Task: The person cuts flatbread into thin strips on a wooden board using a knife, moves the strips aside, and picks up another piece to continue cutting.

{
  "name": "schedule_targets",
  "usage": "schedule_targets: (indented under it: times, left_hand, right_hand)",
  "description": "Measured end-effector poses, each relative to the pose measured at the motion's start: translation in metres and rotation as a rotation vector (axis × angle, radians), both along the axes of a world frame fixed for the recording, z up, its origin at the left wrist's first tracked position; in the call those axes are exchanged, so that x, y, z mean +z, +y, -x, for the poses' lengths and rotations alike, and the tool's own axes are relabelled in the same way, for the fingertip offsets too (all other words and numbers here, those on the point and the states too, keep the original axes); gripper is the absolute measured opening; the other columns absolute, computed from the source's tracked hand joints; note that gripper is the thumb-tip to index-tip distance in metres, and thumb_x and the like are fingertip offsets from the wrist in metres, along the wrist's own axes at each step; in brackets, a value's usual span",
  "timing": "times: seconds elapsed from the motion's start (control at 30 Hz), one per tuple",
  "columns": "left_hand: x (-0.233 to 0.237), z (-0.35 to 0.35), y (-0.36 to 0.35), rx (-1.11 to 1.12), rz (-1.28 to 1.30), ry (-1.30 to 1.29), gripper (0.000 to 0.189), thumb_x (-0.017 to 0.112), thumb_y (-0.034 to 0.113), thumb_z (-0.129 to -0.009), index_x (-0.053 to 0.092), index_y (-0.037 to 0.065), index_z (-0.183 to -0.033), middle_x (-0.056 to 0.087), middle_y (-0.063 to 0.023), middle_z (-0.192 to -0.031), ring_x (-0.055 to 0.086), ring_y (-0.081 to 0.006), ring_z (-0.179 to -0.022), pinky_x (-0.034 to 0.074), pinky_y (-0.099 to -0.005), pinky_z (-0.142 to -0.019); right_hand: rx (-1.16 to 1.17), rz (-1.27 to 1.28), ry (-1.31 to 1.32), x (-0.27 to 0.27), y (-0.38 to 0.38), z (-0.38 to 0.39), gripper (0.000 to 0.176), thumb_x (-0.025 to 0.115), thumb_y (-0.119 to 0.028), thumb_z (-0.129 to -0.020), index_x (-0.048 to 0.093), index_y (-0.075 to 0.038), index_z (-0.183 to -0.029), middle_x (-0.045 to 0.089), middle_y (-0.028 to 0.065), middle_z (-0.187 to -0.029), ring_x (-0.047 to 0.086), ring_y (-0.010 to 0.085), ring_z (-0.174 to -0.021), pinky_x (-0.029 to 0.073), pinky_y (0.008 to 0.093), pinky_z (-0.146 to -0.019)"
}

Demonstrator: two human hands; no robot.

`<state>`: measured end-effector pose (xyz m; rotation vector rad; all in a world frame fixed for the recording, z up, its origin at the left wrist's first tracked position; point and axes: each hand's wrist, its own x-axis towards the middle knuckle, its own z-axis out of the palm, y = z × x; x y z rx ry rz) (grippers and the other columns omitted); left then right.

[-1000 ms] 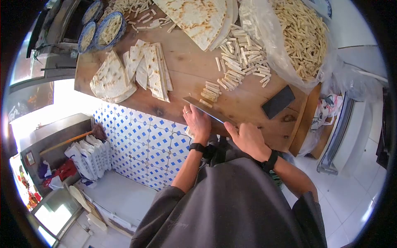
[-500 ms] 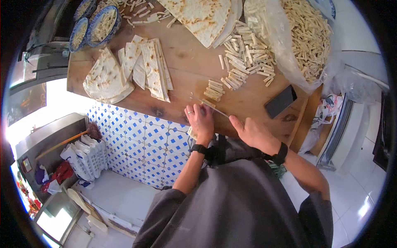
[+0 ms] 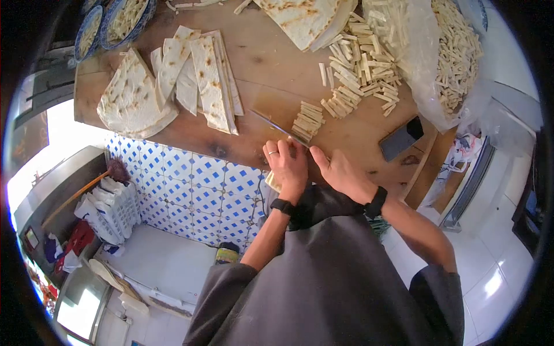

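Note:
My right hand [image 3: 346,176] is closed round the handle of a knife [image 3: 271,121], its thin blade pointing to the upper left over the wooden table. Beside it, my left hand [image 3: 287,166] presses with bent fingers on a stack of flatbread strips [image 3: 273,181], mostly hidden under the palm. The blade lies just past the left fingertips. Right behind the blade sits a neat row of short cut flatbread sticks [image 3: 309,121]. More loose sticks [image 3: 363,66] are heaped farther back. Wider flatbread strips [image 3: 210,83] and a folded flatbread piece [image 3: 135,98] rest to the left.
A black phone [image 3: 402,139] lies near the table's right end. Behind it stands a clear plastic bag [image 3: 424,69] full of cut sticks. Large flatbreads [image 3: 303,20] are stacked at the back. Blue-patterned bowls [image 3: 104,34] stand at the far left corner.
The knife has slid forward and left, so more of its blade reaches past my left fingers. My right hand has come closer to the left. The whole view has shifted slightly.

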<state>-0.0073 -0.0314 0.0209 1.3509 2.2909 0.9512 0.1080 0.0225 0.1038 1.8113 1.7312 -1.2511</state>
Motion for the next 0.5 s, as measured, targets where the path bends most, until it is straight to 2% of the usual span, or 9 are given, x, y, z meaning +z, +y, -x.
schedule_targets:
  times: [0.13, 0.37, 0.43, 0.5]
  left_hand:
    - [0.002, -0.002, 0.002, -0.002, -0.027, 0.042, 0.019, 0.067, 0.006, -0.080, 0.048, 0.001, -0.077, 0.047, -0.0175, -0.083, 0.048, -0.0368, -0.082, 0.041, -0.0469, -0.070]
    - [-0.003, -0.001, -0.002, -0.009, -0.066, 0.141, 0.019, 0.067, 0.010, -0.081, 0.050, 0.001, -0.079, 0.050, -0.0184, -0.085, 0.049, -0.0371, -0.082, 0.042, -0.0470, -0.069]
    - [-0.002, 0.000, -0.004, -0.059, 0.022, 0.274, 0.019, 0.066, 0.013, -0.082, 0.052, 0.001, -0.082, 0.052, -0.0179, -0.086, 0.051, -0.0368, -0.083, 0.043, -0.0459, -0.073]
    - [0.002, -0.005, -0.004, 0.016, 0.032, 0.260, 0.019, 0.066, 0.014, -0.082, 0.052, 0.001, -0.083, 0.053, -0.0175, -0.087, 0.051, -0.0365, -0.085, 0.043, -0.0455, -0.075]
  right_hand:
    - [0.015, -0.111, -0.036, -0.002, -0.004, 0.000, 0.089, 0.034, -0.072, -0.088, 0.066, 0.006, -0.064, 0.060, 0.0319, -0.065, 0.063, 0.0478, -0.065, 0.051, 0.0512, -0.056]
    - [-0.037, -0.250, 0.076, -0.008, -0.013, -0.012, 0.088, 0.035, -0.072, -0.088, 0.066, 0.007, -0.064, 0.057, 0.0308, -0.059, 0.063, 0.0463, -0.061, 0.051, 0.0507, -0.056]
    - [-0.068, -0.229, 0.152, 0.002, -0.015, -0.017, 0.086, 0.036, -0.069, -0.090, 0.065, 0.008, -0.063, 0.057, 0.0306, -0.058, 0.062, 0.0464, -0.060, 0.050, 0.0503, -0.055]
    - [-0.103, -0.219, 0.211, 0.002, -0.020, -0.031, 0.085, 0.038, -0.066, -0.091, 0.063, 0.009, -0.063, 0.055, 0.0310, -0.057, 0.061, 0.0459, -0.058, 0.048, 0.0495, -0.053]
